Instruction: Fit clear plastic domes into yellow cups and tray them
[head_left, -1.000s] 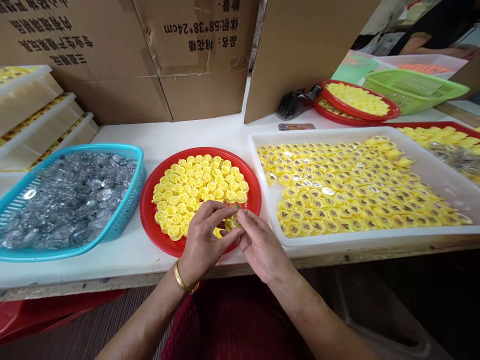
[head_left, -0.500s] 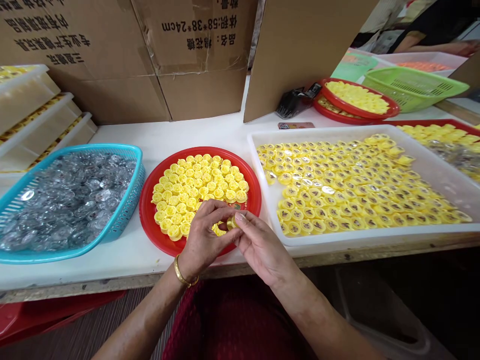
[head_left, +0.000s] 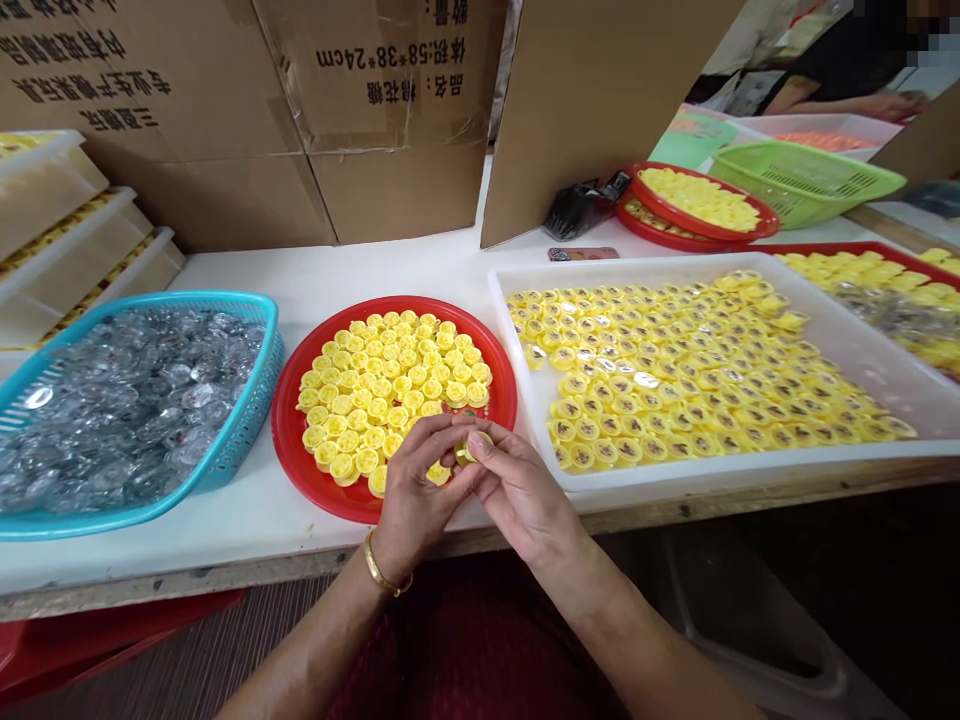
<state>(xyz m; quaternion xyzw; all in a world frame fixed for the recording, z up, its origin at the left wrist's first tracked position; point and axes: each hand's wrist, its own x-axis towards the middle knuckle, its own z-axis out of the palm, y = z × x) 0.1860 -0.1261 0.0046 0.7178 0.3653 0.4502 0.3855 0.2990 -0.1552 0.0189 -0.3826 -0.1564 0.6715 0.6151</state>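
Observation:
Between the fingertips of both hands is a small round yellow plastic piece (head_left: 466, 452), partly covered by the fingers. My left hand (head_left: 422, 487) grips it from the left and my right hand (head_left: 521, 492) from the right, thumb on top. They are over the near right edge of a red round tray (head_left: 295, 470), which bears many small yellow cups (head_left: 365, 400). To the right, a white shallow bin (head_left: 874, 385) holds rows of yellow pieces with dark printed centres (head_left: 690, 390). At left, a blue basket (head_left: 259, 395) is filled with clear domed plastic pieces (head_left: 150, 400).
Stacked white bins (head_left: 60, 265) stand at the far left. Cardboard boxes (head_left: 405, 180) line the back. A phone (head_left: 583, 254), a black object (head_left: 581, 208), red trays (head_left: 769, 220) and a green basket (head_left: 814, 185) lie behind the white bin. Another person's arm (head_left: 847, 100) shows at upper right.
Both hands stay together around the yellow piece, with the fingers slightly shifted and lower in the picture. The whole view has moved a little. The trays look unchanged.

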